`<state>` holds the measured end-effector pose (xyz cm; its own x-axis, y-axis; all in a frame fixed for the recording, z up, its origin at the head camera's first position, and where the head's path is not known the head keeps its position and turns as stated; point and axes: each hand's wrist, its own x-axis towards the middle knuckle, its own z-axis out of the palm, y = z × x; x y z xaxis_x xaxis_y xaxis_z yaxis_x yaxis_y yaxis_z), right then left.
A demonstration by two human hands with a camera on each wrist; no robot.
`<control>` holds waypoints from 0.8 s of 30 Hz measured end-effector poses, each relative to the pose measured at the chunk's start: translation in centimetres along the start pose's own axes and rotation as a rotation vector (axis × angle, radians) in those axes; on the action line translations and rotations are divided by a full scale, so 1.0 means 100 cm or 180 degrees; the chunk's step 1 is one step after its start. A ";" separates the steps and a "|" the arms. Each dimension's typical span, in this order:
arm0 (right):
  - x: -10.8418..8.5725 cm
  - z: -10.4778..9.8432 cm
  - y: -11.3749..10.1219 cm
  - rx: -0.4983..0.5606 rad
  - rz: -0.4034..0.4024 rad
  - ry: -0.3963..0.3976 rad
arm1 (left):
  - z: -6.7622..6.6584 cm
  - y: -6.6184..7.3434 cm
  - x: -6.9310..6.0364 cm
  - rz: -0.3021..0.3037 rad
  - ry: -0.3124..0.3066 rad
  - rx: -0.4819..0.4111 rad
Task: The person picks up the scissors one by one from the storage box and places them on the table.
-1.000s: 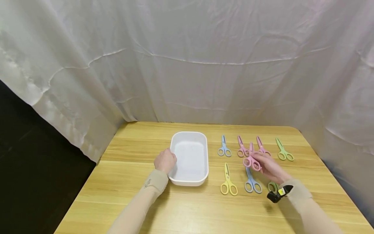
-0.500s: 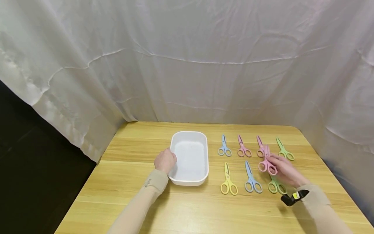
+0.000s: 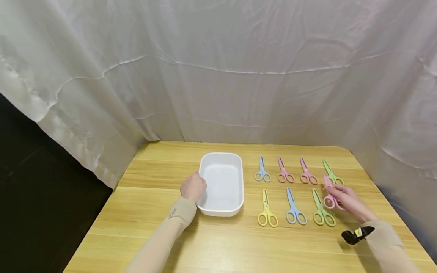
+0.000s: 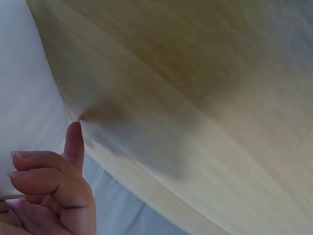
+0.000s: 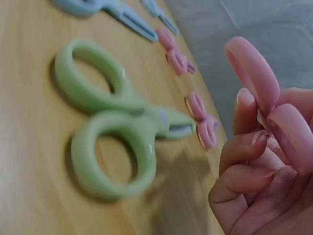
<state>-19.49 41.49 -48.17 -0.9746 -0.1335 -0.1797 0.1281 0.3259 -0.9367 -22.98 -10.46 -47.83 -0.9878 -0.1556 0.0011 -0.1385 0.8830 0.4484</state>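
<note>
My left hand [image 3: 193, 187] grips the left wall of a white rectangular plastic container [image 3: 220, 214] on the table; its fingers are curled at the rim in the left wrist view. My right hand [image 3: 351, 201] holds pink scissors [image 3: 326, 180] above the table's right side, blades pointing away. In the right wrist view, the fingers [image 5: 239, 181] pinch the scissors near their two pink handle loops [image 5: 252, 68], and the blades are hidden. Green scissors [image 3: 318, 201] lie just left of this hand, and another green pair [image 3: 327, 170] lies behind it, partly covered.
Further scissors lie on the wooden table [image 3: 218, 250]. The back row has a blue pair [image 3: 261, 167] and two pink pairs [image 3: 282, 168]. Yellow scissors [image 3: 265, 204] and blue scissors [image 3: 291, 203] are in front. A pale curtain [image 3: 218, 94] hangs behind the table.
My right hand has carried the pink scissors rightward, from over the front blue pair to the right of the front green pair. The left hand and container have stayed put.
</note>
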 end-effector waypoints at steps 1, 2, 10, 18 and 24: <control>-0.001 -0.002 0.002 -0.0103 0.0020 0.0036 | 0.000 0.000 0.000 0.0004 0.0013 0.0000; -0.003 -0.004 0.003 -0.0202 0.0042 0.0067 | 0.001 -0.001 0.001 0.0011 0.0023 0.0000; -0.010 -0.017 0.015 -0.0856 0.0046 0.0084 | 0.002 -0.002 0.002 0.0030 0.0055 -0.0017; -0.016 -0.023 0.018 -0.1278 -0.0030 -0.0170 | 0.001 -0.001 0.002 0.0024 0.0064 -0.0074; -0.019 -0.027 0.017 -0.1423 0.0089 -0.0299 | 0.001 -0.001 0.001 0.0025 0.0050 -0.0114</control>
<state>-17.96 44.83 -48.61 -0.9484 -0.1964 -0.2488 0.0421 0.6998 -0.7131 -23.11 -10.50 -48.00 -0.9876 -0.1558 0.0188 -0.1278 0.8679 0.4800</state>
